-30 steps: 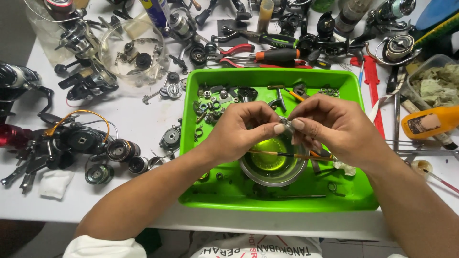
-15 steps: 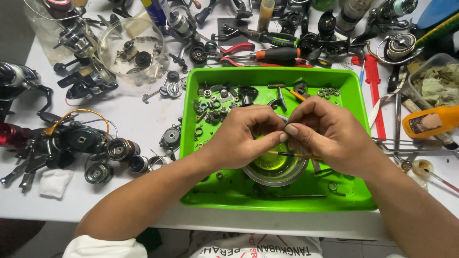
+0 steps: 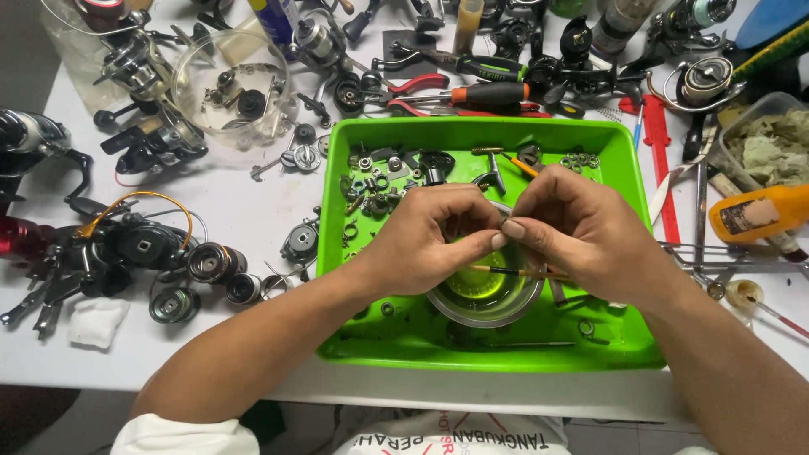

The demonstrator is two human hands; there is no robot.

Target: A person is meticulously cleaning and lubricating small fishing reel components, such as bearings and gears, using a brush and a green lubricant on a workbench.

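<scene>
Left hand [image 3: 425, 244] and right hand [image 3: 581, 232] together over green tray [image 3: 624, 160], fingertips meeting above small bowl [image 3: 487, 297] of yellowish liquid. Left fingers curled, thumb tip [image 3: 499, 240] pressed toward right thumb; right fingers curled likewise, pinched on something tiny at the meeting point, too small and hidden to tell what. Thin brush [image 3: 514, 270] lying level across bowl rim, just below the thumbs, passing under right hand; cannot tell whether right fingers grip it or merely cover it. Bowl sits centre-front in tray, partly covered by both hands. Loose small metal parts [image 3: 371, 190] scattered in tray's far left corner, washers [image 3: 580, 160] at far right. Outside tray: red-handled pliers [image 3: 417, 84] and screwdriver [image 3: 489, 91] beyond far edge, reel bodies [image 3: 135, 244] left, clear container [image 3: 232, 84] far left, orange bottle [image 3: 763, 211] right.
</scene>
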